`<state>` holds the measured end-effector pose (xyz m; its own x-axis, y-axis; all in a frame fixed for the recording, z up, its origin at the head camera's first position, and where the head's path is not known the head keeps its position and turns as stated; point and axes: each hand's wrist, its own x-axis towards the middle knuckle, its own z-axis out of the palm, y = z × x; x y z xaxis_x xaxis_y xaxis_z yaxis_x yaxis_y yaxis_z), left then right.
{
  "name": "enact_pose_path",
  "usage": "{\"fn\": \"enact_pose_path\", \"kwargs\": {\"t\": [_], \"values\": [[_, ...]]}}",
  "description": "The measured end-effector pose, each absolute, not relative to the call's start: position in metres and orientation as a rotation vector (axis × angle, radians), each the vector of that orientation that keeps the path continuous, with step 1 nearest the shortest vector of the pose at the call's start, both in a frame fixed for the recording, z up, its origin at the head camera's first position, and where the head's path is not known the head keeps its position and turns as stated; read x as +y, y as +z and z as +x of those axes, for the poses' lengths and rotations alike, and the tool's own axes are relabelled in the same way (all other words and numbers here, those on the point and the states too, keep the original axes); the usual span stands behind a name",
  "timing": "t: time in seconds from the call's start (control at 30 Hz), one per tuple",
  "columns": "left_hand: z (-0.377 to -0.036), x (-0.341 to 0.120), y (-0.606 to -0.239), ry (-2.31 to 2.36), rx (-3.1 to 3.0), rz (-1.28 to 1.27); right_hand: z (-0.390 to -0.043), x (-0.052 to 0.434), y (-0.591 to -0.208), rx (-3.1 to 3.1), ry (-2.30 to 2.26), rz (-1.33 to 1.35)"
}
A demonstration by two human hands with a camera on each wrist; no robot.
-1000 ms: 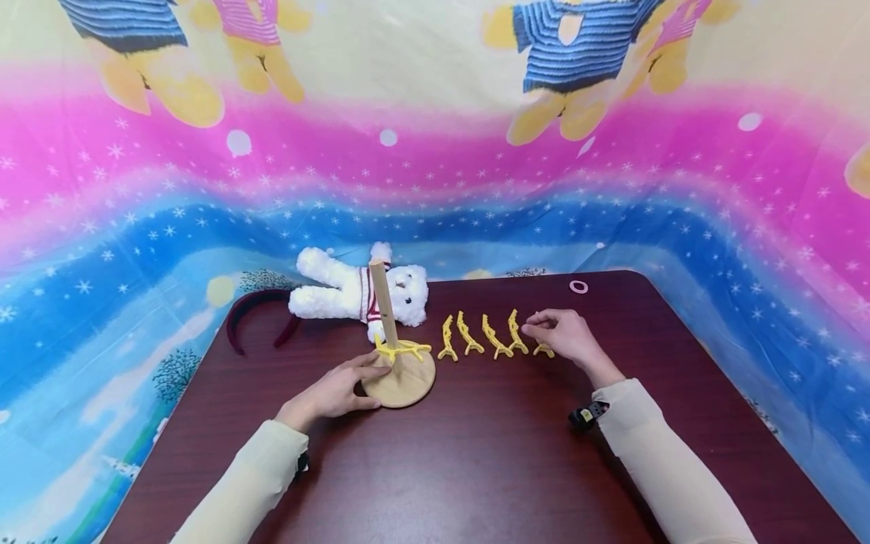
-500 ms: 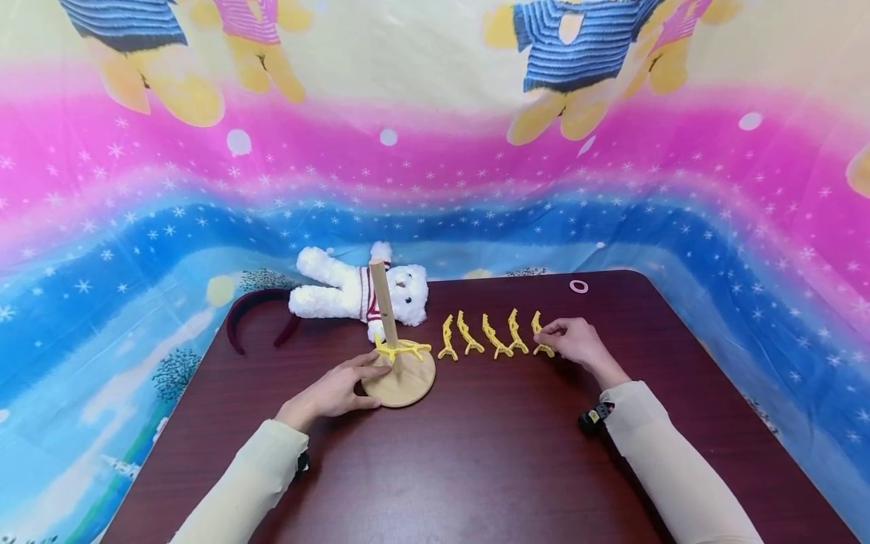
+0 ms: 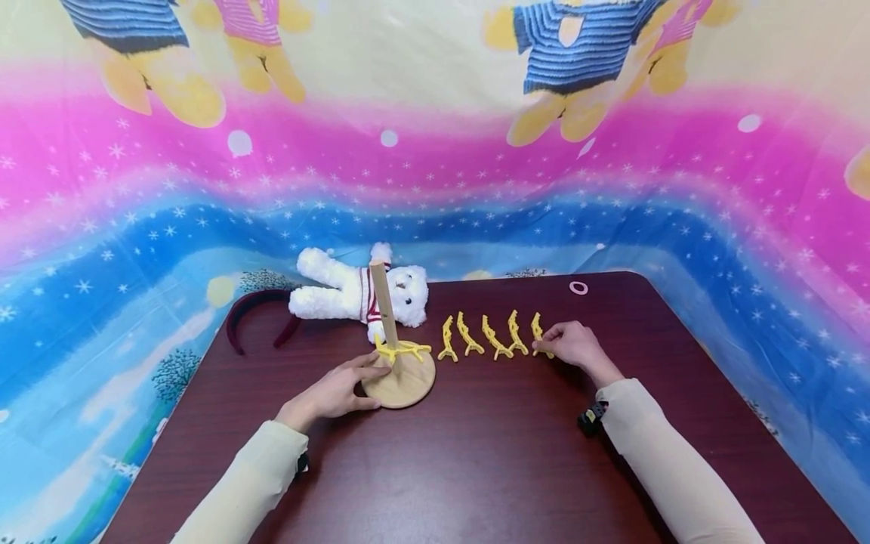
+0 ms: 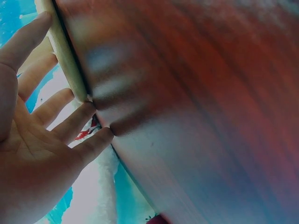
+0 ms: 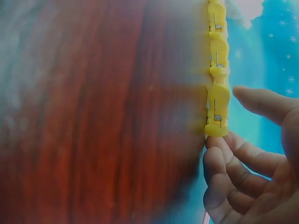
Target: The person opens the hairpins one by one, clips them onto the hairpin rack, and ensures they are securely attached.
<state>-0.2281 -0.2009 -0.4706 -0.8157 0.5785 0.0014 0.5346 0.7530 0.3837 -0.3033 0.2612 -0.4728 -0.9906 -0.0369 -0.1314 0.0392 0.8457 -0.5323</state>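
- A bright cartoon-print cloth [image 3: 435,151] hangs behind and around the sides, banded in pink, blue and pale yellow, with stars and striped-shirt bear figures on it.
- The dark red-brown tabletop [image 3: 476,453] fills the lower half of the head view; its far corners are rounded.
- A white plush bear [image 3: 353,291] in a striped top lies on its side at the far edge, partly behind the post of the stand.
- A dark red headband [image 3: 258,313] curves at the far left of the tabletop, one end tucked behind the bear.
- The wooden stand [image 3: 399,378], a round base with a thin upright post leaning slightly, sits left of centre; a yellow clip [image 3: 402,350] lies on the base around the post.
- The left hand [image 3: 336,391] rests flat beside the stand, fingers straight, fingertips touching the base's rim; its grip holds nothing.
- The right hand [image 3: 574,346] sits at the right end of a row of yellow clips [image 3: 479,336], which stand side by side just right of the stand.
- The end clip [image 3: 539,335] is touching that hand: in the right wrist view its curled fingers meet the clip's near end, thumb just beside it. Whether the grip is truly pinching it, I cannot tell.
- A small pink ring [image 3: 578,287] lies alone near the far right corner.
- Both wrist views are blurred, the tabletop a red smear.
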Motion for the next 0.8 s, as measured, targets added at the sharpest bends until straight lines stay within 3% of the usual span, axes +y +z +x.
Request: {"fn": "enact_pose_path", "kwargs": {"t": [0.8], "values": [[-0.227,-0.201,-0.469,0.562,2.828,0.913,-0.297,0.272,-0.464,2.887,-0.679,0.083]]}}
